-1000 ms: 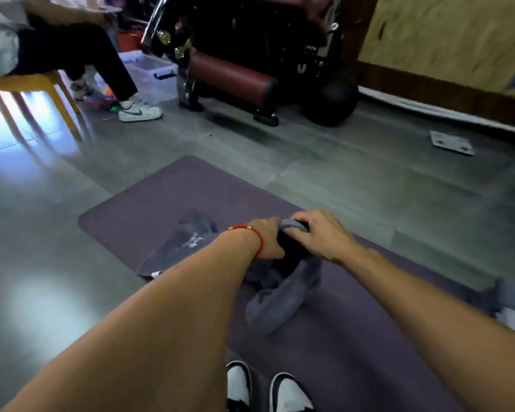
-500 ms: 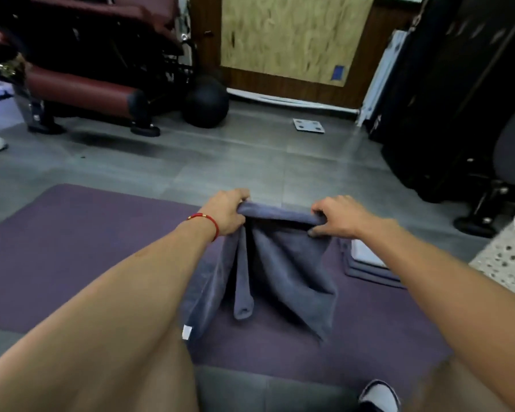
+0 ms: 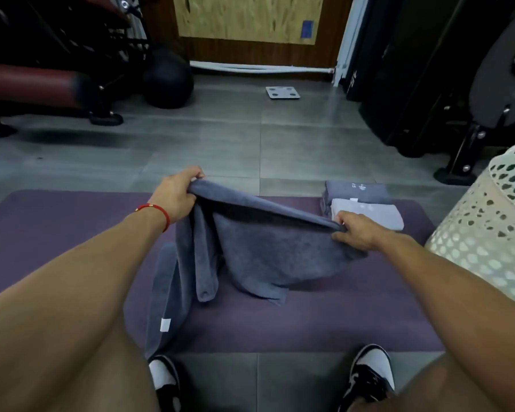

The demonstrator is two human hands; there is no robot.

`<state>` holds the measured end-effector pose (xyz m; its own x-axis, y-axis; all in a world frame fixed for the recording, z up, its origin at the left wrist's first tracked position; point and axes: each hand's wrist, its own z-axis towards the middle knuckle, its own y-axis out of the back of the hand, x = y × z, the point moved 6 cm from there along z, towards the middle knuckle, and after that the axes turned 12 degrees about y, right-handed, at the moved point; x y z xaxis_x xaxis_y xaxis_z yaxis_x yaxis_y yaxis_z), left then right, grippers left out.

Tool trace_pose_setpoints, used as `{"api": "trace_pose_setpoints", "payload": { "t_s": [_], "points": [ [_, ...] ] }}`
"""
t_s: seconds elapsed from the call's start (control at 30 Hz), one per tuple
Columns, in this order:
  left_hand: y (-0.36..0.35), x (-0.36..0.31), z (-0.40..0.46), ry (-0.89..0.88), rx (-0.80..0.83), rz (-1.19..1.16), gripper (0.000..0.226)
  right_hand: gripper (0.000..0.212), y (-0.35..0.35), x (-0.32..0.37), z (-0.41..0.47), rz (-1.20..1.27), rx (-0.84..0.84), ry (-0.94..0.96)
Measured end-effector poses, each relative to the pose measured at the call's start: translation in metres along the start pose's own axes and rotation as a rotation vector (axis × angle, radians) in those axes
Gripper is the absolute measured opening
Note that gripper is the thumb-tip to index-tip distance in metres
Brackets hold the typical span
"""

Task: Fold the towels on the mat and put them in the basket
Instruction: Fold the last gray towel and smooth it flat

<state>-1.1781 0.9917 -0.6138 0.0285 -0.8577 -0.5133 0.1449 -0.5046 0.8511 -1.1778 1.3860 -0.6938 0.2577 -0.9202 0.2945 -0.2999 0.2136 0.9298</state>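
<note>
Left hand (image 3: pixel 177 196) has its fingers (image 3: pixel 195 173) curled over one end of the top edge of a dark grey towel (image 3: pixel 268 251), pinching it up off the mat. Right hand (image 3: pixel 356 233) is clamped on the other end of that same edge, over around 3 o'clock from the left, knuckles up, so the edge runs stretched between the two. There's a red string bracelet (image 3: pixel 155 212) on the left wrist.

The towel hangs down from that edge in loose folds, and its lower part rests on the purple mat (image 3: pixel 309 322). One long strip trails toward 7 o'clock with a little white tag (image 3: pixel 165 325) on it, ending near the left shoe (image 3: pixel 164 379). The right shoe (image 3: pixel 372 373) is at about 5 o'clock, on the grey tile floor (image 3: pixel 250 138).

Just past the right hand, at the mat's far right corner, sit two folded towels: a light grey one (image 3: pixel 375 214) in front of a darker one (image 3: pixel 357 191); they look like they're overlapping, though it's hard to say from here. The white perforated basket (image 3: pixel 488 233) stands at 3 o'clock, just off the mat's edge. Nothing in the frame shows its inside.
</note>
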Motion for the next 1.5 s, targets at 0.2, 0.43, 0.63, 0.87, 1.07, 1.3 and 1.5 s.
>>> {"api": "trace_pose_setpoints", "payload": {
  "t_s": [0.2,0.43,0.63,0.87,1.07,1.3,1.5],
  "points": [
    [0.0,0.016,0.007,0.007,0.021,0.046,0.036,0.023,0.016,-0.012,0.002,0.12,-0.224,-0.009],
    [-0.009,0.035,0.004,-0.086,0.237,0.474,0.023,0.013,0.082,-0.013,-0.013,-0.168,-0.24,0.043],
    [-0.002,0.066,-0.006,0.06,0.434,0.744,0.037,0.018,0.127,0.003,-0.013,-0.363,-0.118,0.035],
    [0.017,0.124,0.003,0.232,0.474,0.788,0.045,0.019,0.099,0.013,0.028,-0.199,-0.019,-0.009],
    [0.019,0.186,0.039,0.418,0.354,0.728,0.032,0.014,0.056,0.015,0.116,0.153,-0.146,-0.044],
    [0.039,0.218,0.127,0.742,-0.145,0.095,0.028,0.024,0.018,0.0,0.245,0.765,-0.475,-0.105],
    [0.097,0.2,0.176,0.511,-0.478,-0.053,0.035,0.031,0.057,0.015,0.281,0.753,-0.717,0.023]
  ]
}}
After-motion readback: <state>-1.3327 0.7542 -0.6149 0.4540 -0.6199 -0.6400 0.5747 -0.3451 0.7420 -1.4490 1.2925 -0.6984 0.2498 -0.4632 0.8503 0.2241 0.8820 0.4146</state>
